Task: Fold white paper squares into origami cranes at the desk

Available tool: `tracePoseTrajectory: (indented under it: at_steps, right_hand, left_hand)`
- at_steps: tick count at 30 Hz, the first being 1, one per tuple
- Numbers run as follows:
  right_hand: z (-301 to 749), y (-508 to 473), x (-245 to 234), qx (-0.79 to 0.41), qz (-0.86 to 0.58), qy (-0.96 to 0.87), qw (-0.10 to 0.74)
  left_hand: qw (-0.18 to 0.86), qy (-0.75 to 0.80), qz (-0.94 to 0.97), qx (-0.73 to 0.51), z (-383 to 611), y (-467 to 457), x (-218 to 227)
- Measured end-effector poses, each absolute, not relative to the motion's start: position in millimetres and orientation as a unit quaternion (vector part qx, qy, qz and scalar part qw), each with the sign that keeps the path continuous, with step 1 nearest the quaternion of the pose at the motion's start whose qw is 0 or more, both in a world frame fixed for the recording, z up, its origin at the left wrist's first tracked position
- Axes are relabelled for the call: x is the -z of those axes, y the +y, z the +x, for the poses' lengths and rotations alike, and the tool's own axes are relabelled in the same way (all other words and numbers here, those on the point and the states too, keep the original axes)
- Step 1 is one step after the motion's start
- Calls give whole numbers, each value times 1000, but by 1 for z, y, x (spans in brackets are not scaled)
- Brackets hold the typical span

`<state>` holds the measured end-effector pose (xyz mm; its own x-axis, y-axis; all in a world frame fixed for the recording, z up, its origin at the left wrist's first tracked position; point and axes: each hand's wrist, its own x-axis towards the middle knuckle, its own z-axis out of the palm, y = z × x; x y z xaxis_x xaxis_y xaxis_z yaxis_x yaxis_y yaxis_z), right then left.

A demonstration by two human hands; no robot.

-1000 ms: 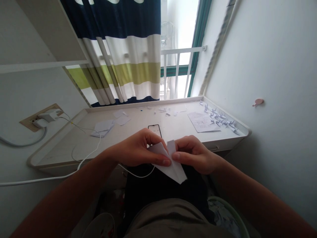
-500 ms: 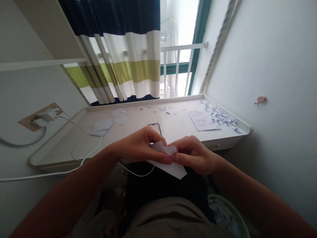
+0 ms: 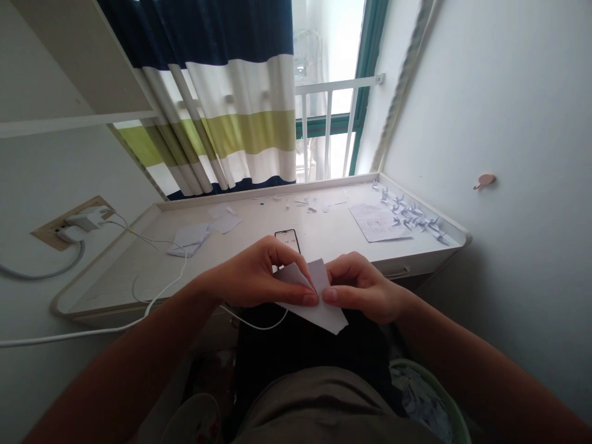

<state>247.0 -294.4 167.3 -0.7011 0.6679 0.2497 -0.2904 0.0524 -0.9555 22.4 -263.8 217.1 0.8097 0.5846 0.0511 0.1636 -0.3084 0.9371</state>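
A folded piece of white paper (image 3: 324,316) is held between my two hands above my lap, just off the desk's front edge. My left hand (image 3: 259,274) pinches it from the left, thumb along its front and fingers behind. From the right, my right hand (image 3: 365,287) grips the same paper between thumb and fingers. A narrow flap stands up between the two thumbs. Behind my left hand a phone (image 3: 287,237) with a lit screen lies on the desk, partly hidden.
On the white desk (image 3: 259,225), several small folded paper pieces (image 3: 411,213) sit at the right beside a written sheet (image 3: 377,223). Loose paper (image 3: 190,237) lies at the left near a white cable (image 3: 178,280). A green-rimmed bin (image 3: 446,394) of paper stands below right.
The flap between my thumbs now stands taller and straighter. My right fingers have shifted slightly to the right along the paper. The camera view has moved a little.
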Motion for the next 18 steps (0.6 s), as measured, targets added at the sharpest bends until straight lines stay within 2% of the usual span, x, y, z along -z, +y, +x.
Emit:
tracePoseTrajectory:
  at_steps: [4, 9, 18]
  right_hand:
    - [248, -294, -165, -670, -147, -631, 363]
    - [248, -294, -169, -613, -152, -686, 362]
    - [250, -295, -174, -539, -167, -749, 347]
  left_hand:
    - [564, 257, 759, -199, 22, -262, -216]
    - [614, 249, 739, -121, 18, -252, -217]
    - [572, 248, 779, -59, 28, -251, -231]
